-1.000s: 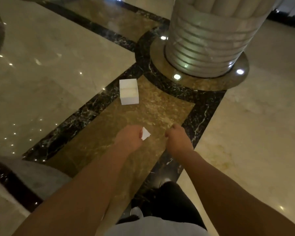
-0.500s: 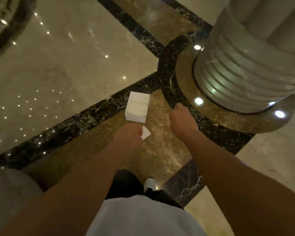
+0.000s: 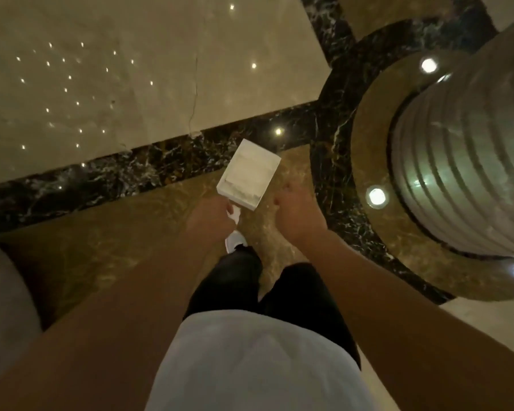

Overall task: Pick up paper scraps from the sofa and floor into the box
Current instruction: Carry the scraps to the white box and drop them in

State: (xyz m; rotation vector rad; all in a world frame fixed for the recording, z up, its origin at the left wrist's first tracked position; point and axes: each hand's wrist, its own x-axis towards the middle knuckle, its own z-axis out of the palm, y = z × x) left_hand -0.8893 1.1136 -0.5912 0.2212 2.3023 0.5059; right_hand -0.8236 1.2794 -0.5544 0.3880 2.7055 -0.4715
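Note:
A white open box (image 3: 233, 165) stands on the marble floor just ahead of my feet, with pale paper lying inside it. My left hand (image 3: 209, 216) hovers at the box's near corner, closed around a small white paper scrap (image 3: 235, 215) that pokes out past the fingers. To the right of the box hangs my right hand (image 3: 298, 215), fingers curled in, with nothing visible in it.
A large ribbed column (image 3: 469, 161) rises at the right on a round brown base with floor lights. A dark veined marble band (image 3: 101, 179) crosses the floor behind the box. A grey sofa edge (image 3: 3, 307) shows at the lower left. My legs and a white shoe (image 3: 235, 241) stand below the box.
I have stepped closer, so the box now lies directly under my hands. My left hand with the scrap has come up to the box's near corner.

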